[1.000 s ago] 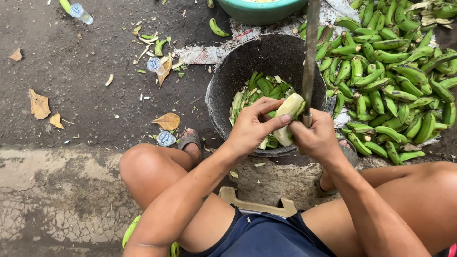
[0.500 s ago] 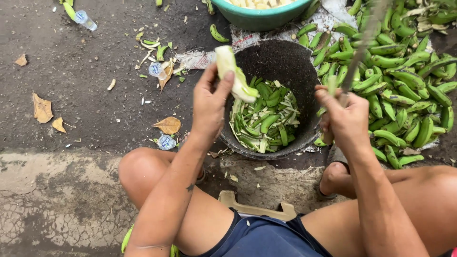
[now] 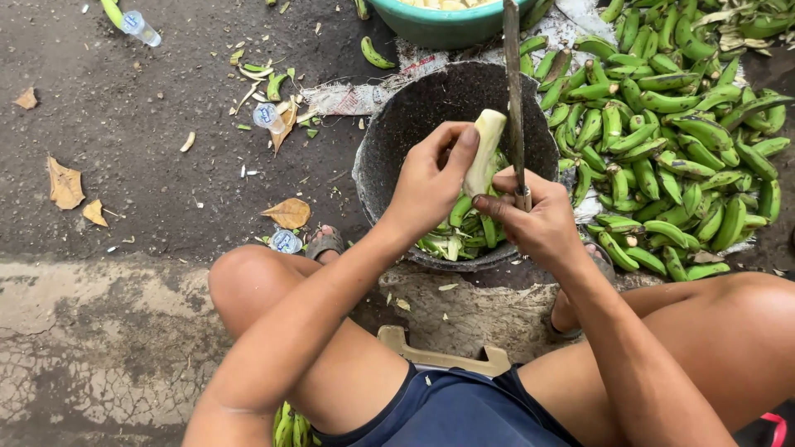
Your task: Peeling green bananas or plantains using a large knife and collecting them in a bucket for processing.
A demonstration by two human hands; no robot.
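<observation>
Head view: left hand [image 3: 431, 178] clamped around peeled banana [image 3: 484, 149] over black basin [image 3: 389, 141]; right hand [image 3: 538, 219] gripping knife [image 3: 513, 91]. Banana probably light, firm, slippery; hold its lower half.

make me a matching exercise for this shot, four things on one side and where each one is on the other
Things:
1. peeled banana
2. knife
3. green peels
4. unpeeled green bananas

Places:
A. heaped on the ground right of the basin
B. in the left hand
C. inside the dark basin
D. in the right hand

Pairs: 1-B, 2-D, 3-C, 4-A
</observation>
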